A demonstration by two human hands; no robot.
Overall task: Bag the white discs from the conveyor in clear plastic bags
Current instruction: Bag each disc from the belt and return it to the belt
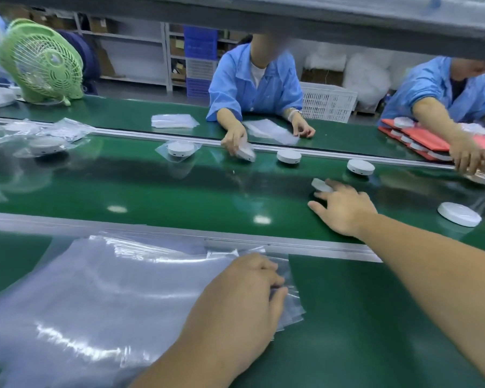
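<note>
My right hand (345,208) reaches out over the green conveyor belt (179,191). Its fingertips pinch a white disc (320,185) that is tilted up off the belt. My left hand (247,292) rests on a stack of clear plastic bags (109,298) on the near green ledge, and its curled fingers pinch the edge of the top bag. More bare white discs lie on the belt: one (289,156), another (360,166) and a third (459,214) at the right. A bagged disc (181,149) lies farther left.
Across the belt sit two people in blue coats; one person's hand (235,141) holds a disc, the other reaches from a red tray (431,138) of discs. A green fan (41,61) stands far left. A metal rail (291,245) divides my ledge from the belt.
</note>
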